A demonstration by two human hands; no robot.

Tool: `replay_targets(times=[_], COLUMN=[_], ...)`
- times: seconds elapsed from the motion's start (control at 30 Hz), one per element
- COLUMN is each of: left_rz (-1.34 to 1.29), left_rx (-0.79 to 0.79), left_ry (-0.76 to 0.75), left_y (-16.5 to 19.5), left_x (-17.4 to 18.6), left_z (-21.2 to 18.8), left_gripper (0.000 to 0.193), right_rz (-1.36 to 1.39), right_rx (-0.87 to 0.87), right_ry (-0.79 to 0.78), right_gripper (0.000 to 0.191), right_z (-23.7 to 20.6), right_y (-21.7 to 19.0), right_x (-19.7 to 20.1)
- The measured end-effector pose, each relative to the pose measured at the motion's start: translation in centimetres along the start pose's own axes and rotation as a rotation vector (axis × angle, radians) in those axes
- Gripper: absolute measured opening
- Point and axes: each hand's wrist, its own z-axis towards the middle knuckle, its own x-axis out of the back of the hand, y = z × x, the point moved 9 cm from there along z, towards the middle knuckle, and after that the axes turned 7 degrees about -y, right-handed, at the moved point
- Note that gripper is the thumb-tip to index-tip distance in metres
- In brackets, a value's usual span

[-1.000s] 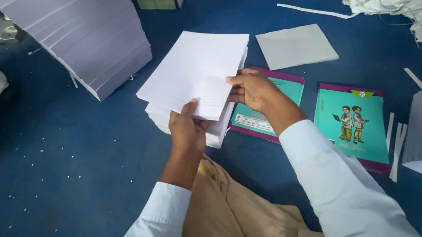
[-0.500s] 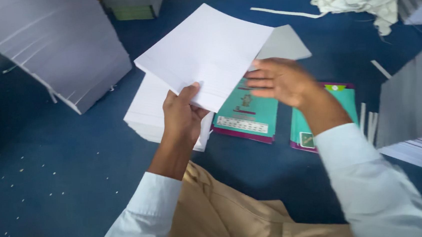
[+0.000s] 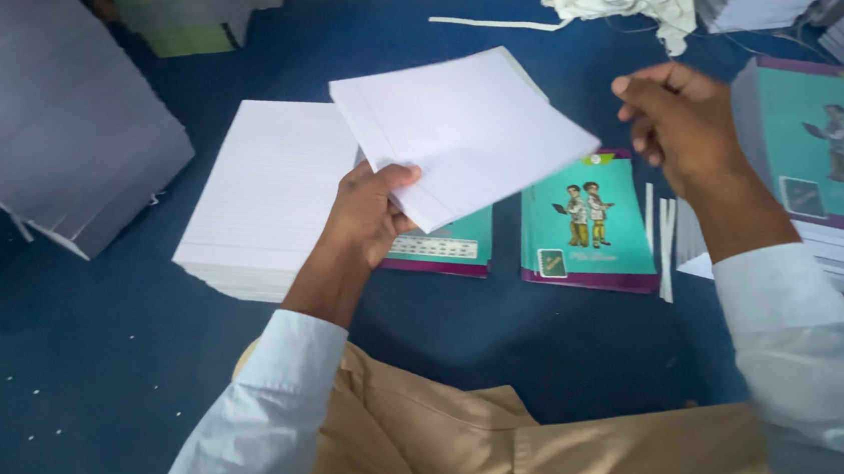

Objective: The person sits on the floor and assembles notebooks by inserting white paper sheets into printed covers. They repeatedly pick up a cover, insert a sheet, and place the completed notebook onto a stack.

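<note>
Holding a thin sheaf (image 3: 469,133) of white paper by its near-left corner, the left hand (image 3: 368,214) pinches it with the thumb on top and the fingers under. The sheaf hangs in the air above the blue floor (image 3: 73,395), over the right edge of the ruled stack (image 3: 263,194). It looks light and limp to me; gripped at one corner like this it would droop and fan, so a hold along the near edge, or a second hand under the far side, would steady it. The sheets are smooth and could slide off one another.

The right hand (image 3: 682,126) hovers to the right, fingers loosely curled and holding nothing.

Counting: one sheaf held, one ruled stack on the floor, two teal covers (image 3: 582,224) lying flat, a third atop a pile (image 3: 822,150) at the right.
</note>
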Motion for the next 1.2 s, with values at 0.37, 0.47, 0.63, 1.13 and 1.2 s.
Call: replay_targets(times=[0.37, 0.47, 0.63, 1.13, 1.2], left_rz=[0.207, 0.229, 0.329, 0.419, 0.422], left_rx=[0.243, 0.29, 0.367, 0.51, 0.544], left_ry=[-0.263, -0.332, -0.477, -0.718, -0.736], left_y=[-4.1, -5.0, -5.9, -7.8, -8.4], left_x=[-2.7, -3.4, -4.5, -6.5, -6.3], left_z=[2.6, 3.2, 4.1, 5.4, 5.7], left_gripper=[0.068, 0.071, 0.073, 0.081, 0.078], right_rz=[-0.524, -0.638, -0.587, -0.352, -0.314], right_rx=[0.0, -0.08, -0.277, -0.776, -0.74], right_ry=[-0.403, -0.487, -0.643, -0.755, -0.766], right_gripper=[0.07, 0.083, 0.082, 0.089, 0.089], right_z=[2.0, 2.4, 1.6, -1.8, -1.9], right_y=[1.5, 3.6, 6.5, 16.1, 16.4], right_x=[-2.3, -3.4, -4.5, -1.4, -1.4])
